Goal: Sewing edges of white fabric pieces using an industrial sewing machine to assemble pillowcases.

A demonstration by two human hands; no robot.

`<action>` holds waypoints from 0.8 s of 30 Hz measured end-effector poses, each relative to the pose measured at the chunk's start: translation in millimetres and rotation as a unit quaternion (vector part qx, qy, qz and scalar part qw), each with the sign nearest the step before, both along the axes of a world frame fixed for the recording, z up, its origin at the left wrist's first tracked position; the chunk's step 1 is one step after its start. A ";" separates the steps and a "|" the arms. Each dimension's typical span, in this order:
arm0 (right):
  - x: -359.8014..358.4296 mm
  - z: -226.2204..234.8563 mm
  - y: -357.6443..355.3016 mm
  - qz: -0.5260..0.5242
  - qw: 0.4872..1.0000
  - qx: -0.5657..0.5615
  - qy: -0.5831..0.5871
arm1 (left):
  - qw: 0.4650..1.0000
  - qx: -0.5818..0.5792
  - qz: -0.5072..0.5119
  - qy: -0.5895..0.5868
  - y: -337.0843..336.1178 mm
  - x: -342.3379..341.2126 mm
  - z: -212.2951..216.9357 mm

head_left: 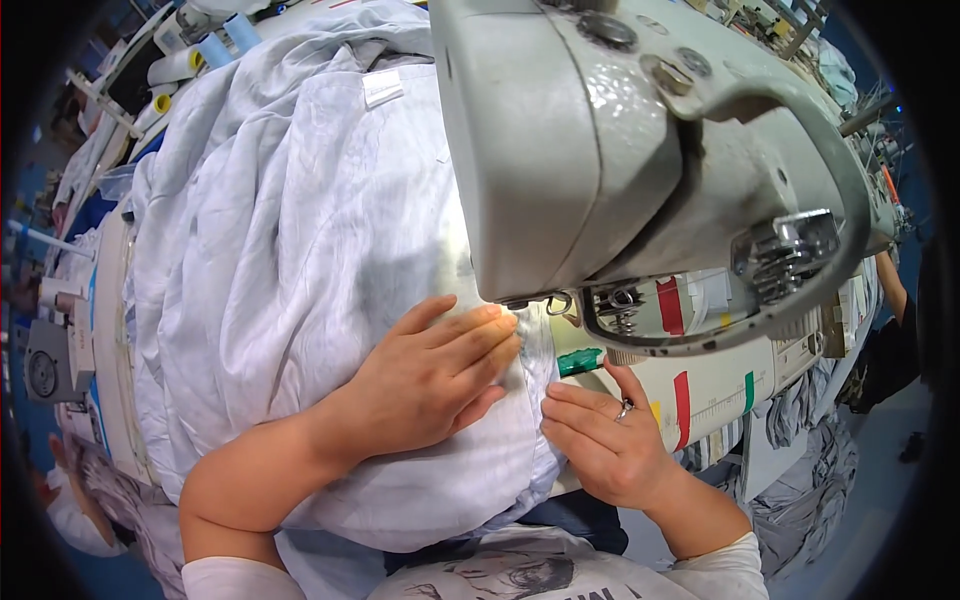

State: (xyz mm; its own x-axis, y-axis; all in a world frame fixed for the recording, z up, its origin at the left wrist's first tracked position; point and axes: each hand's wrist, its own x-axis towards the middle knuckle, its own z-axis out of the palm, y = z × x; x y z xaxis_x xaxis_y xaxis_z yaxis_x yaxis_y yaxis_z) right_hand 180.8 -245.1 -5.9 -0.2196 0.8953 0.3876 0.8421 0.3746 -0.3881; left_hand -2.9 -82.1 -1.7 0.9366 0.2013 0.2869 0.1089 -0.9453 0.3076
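Note:
A large pale grey-white cloth (300, 250), gathered in folds toward the left, covers the sewing table and hangs over its front edge. My left hand (440, 370) lies flat on it, fingers stretched toward the needle area of the sewing machine (560, 150). At the cloth's right edge rests my right hand (610, 440), wearing a ring, its fingertips on the hem and one finger pointing up toward the machine. Both hands look open. The machine head hides the needle and presser foot. A small white label (382, 88) shows near the top of the cloth.
Right of the cloth, the machine bed (715, 400) carries coloured tape strips and a printed scale. Thread cones (240, 33) stand at the far left. Crumpled grey cloth (805, 490) lies low at the right. Another person's arm (892, 285) appears at the far right.

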 end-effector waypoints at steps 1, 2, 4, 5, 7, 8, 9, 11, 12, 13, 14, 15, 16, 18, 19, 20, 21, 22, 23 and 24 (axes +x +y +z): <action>-0.3 -0.6 2.5 0.000 1.000 0.001 0.000 | 1.000 0.001 0.000 0.000 2.2 -0.2 -1.2; -0.4 -1.6 6.3 0.000 1.000 0.010 0.000 | 1.000 0.001 0.004 -0.007 5.6 0.1 -3.0; -1.9 -2.6 12.7 0.001 1.000 0.019 -0.001 | 1.000 0.001 0.007 -0.016 12.7 -0.5 -4.8; -3.3 -2.0 15.3 0.001 1.000 0.016 0.007 | 1.000 0.006 -0.003 -0.005 16.7 -1.2 -4.4; -3.9 -3.1 16.1 0.001 1.000 0.012 0.014 | 1.000 0.010 -0.014 0.006 18.7 -1.6 -4.9; -1.9 -3.7 15.6 -0.004 1.000 -0.003 0.014 | 1.000 0.018 -0.013 -0.013 18.8 -0.2 -3.6; -1.1 -3.7 14.9 -0.009 1.000 -0.018 0.013 | 0.999 0.024 -0.012 -0.031 19.2 0.7 -2.7; -9.3 0.4 12.1 -0.060 0.997 -0.024 0.046 | 1.000 0.021 -0.014 -0.017 20.9 1.4 -1.8; -14.2 2.4 7.8 -0.110 0.990 -0.029 0.078 | 1.000 0.019 -0.015 -0.005 21.2 1.5 -1.4; -19.0 2.1 -0.4 -0.094 0.991 -0.035 0.091 | 1.000 0.017 -0.021 -0.002 21.0 1.4 -1.5; -26.8 9.6 -4.9 -0.078 0.988 -0.065 0.117 | 0.999 0.019 -0.017 -0.023 21.8 1.5 -2.3; -36.9 11.0 -10.9 -0.069 0.985 -0.069 0.139 | 0.999 0.021 -0.013 -0.043 22.5 1.5 -2.6; -46.4 12.0 -14.5 -0.059 0.983 -0.073 0.161 | 0.999 0.021 -0.020 -0.040 23.9 1.3 -2.2; -60.2 13.4 -17.0 -0.053 0.981 -0.042 0.182 | 0.998 -0.004 -0.035 -0.043 25.6 2.0 -1.0; -68.3 13.9 -20.0 -0.075 0.980 -0.076 0.170 | 0.998 -0.007 -0.034 -0.051 25.7 2.4 -1.2; -75.0 13.4 -21.4 -0.094 0.976 -0.112 0.160 | 0.998 -0.008 -0.039 -0.048 25.7 2.5 -2.3; -77.7 17.7 -19.0 -0.114 0.981 -0.086 0.134 | 0.998 -0.003 -0.035 -0.052 25.9 2.6 -2.9; -80.3 13.8 -21.7 -0.117 0.980 -0.087 0.136 | 0.998 0.002 -0.032 -0.056 26.2 2.4 -2.6; -82.6 6.7 -26.3 -0.112 0.982 -0.096 0.118 | 0.998 -0.001 -0.031 -0.051 25.7 3.4 -1.7; -83.9 3.9 -29.9 -0.108 0.984 -0.106 0.100 | 0.998 -0.002 -0.036 -0.052 25.5 4.3 -1.4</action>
State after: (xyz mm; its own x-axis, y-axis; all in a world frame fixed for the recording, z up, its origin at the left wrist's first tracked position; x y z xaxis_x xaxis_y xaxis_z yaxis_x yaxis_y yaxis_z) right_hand 96.9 -275.0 -2.0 0.0451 0.9780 0.2037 0.7923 0.0891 -0.6036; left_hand 1.3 -56.6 -3.1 0.9136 0.1370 0.3828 0.0089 -0.9480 0.3181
